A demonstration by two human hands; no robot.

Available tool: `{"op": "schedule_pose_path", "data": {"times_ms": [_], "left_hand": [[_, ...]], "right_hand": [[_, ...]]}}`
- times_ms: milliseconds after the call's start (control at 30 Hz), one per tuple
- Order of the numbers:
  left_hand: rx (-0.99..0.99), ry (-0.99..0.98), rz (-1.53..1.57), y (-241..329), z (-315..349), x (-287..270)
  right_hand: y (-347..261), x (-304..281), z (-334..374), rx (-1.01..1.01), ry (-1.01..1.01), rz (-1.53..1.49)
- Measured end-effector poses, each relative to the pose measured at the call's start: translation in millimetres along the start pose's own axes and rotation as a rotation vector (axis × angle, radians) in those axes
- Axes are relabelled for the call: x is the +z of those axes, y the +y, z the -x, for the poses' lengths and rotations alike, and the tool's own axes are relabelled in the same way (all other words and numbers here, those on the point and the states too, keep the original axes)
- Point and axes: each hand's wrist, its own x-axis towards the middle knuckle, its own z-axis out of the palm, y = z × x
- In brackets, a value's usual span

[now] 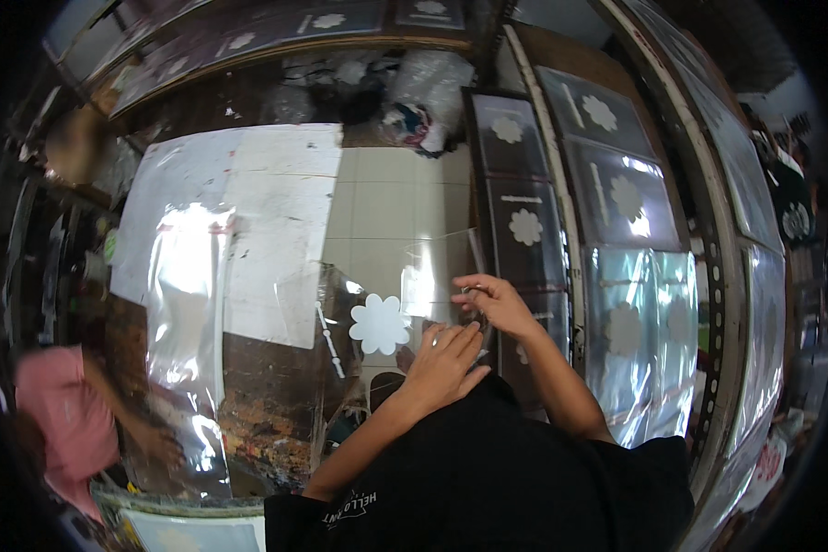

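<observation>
A clear plastic sheet with a white flower shape [380, 325] and a short white strip [329, 340] printed on it hangs in front of me over the floor. My left hand [443, 365], a ring on one finger, is closed on the sheet's near right part, its fingers close together. Just right of it and slightly farther off, my right hand [493, 305] has its fingers curled in a pinch at the sheet's right edge. Glare and transparency hide exactly where the sheet's edges run between my fingers.
Racks of similar printed plastic sheets [626, 198] stand at my right, and another shelf [331, 23] spans the far side. At left, a worktable bears white boards [285, 230] and a glossy clear sheet [186, 304]. A person in a pink shirt [67, 414] reaches over its near end.
</observation>
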Motion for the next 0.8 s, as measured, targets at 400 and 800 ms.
{"op": "schedule_pose_path", "data": {"times_ms": [400, 800], "left_hand": [[-0.530, 0.282, -0.301, -116, 51, -52], [-0.607, 0.269, -0.513, -171, 90, -34]], "right_hand": [[66, -107, -12, 0.107, 0.251, 0.430], [164, -174, -198, -0.014, 0.222, 0.627]]}}
